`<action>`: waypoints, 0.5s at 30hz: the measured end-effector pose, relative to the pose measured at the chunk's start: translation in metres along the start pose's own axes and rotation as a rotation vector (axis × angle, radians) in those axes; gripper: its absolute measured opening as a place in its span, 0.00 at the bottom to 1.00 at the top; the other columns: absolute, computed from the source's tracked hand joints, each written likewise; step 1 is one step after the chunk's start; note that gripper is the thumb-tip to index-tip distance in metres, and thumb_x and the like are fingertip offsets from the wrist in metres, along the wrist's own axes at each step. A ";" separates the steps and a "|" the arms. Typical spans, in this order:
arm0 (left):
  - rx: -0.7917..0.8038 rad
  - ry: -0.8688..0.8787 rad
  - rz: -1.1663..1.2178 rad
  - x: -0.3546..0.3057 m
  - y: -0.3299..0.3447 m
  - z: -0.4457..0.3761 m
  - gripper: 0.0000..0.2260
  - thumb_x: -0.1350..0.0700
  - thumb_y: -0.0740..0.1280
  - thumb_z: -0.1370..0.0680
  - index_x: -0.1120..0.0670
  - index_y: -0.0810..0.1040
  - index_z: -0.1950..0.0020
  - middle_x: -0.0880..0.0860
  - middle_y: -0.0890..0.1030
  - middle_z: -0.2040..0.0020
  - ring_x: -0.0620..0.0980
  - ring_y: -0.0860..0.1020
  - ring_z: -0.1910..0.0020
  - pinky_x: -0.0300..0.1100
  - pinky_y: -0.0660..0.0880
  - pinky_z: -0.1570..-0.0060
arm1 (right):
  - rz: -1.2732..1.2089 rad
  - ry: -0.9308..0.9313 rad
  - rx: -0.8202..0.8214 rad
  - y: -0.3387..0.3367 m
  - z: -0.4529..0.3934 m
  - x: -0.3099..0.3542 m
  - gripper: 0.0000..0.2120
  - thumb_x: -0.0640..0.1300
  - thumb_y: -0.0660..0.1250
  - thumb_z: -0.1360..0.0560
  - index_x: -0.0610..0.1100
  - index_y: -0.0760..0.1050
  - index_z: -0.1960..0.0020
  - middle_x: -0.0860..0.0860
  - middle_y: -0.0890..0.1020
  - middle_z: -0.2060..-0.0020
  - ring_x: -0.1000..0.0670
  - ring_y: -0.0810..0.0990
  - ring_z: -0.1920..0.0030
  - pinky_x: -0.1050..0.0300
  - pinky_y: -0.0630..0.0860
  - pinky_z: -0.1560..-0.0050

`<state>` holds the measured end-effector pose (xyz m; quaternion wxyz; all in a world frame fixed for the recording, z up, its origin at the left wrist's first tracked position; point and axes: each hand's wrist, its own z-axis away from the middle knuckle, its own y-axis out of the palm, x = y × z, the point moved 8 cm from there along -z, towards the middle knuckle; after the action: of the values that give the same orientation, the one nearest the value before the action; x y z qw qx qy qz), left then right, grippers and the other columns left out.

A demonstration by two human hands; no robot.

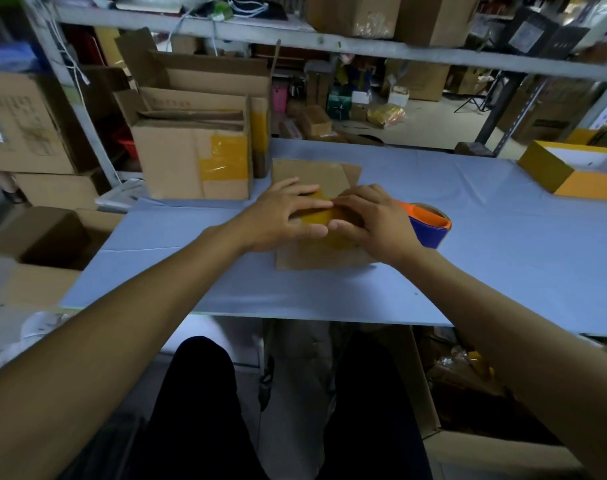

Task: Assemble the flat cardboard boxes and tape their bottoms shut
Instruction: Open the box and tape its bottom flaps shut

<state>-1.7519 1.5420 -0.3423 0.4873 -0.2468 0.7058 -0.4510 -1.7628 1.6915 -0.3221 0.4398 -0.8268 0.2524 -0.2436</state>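
A small cardboard box (316,258) stands on the light blue table (468,271) with its bottom facing up. A strip of yellow tape (317,216) runs across its top. My left hand (281,216) lies flat on the left part of the tape, fingers straight, pressing down. My right hand (368,220) presses the right part, fingertips meeting those of the left hand. Behind the box lie flat cardboard blanks (312,173). A tape dispenser (428,223), orange and blue, sits just right of my right hand.
A large taped carton (194,161) holding flat blanks stands at the table's back left. A yellow open box (572,171) sits at the far right. Open cartons (38,244) stand on the floor to the left, shelving (295,39) behind.
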 end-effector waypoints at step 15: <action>-0.063 0.086 -0.073 0.010 -0.005 -0.012 0.34 0.42 0.75 0.29 0.42 0.68 0.25 0.49 0.61 0.21 0.51 0.54 0.22 0.51 0.53 0.26 | 0.176 -0.072 0.029 0.019 -0.010 -0.003 0.37 0.72 0.61 0.30 0.45 0.72 0.34 0.47 0.75 0.38 0.45 0.72 0.43 0.50 0.76 0.55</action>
<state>-1.7671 1.5363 -0.3410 0.4318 -0.2682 0.7303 -0.4564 -1.7751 1.6787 -0.3336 0.4803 -0.8031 0.3044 -0.1780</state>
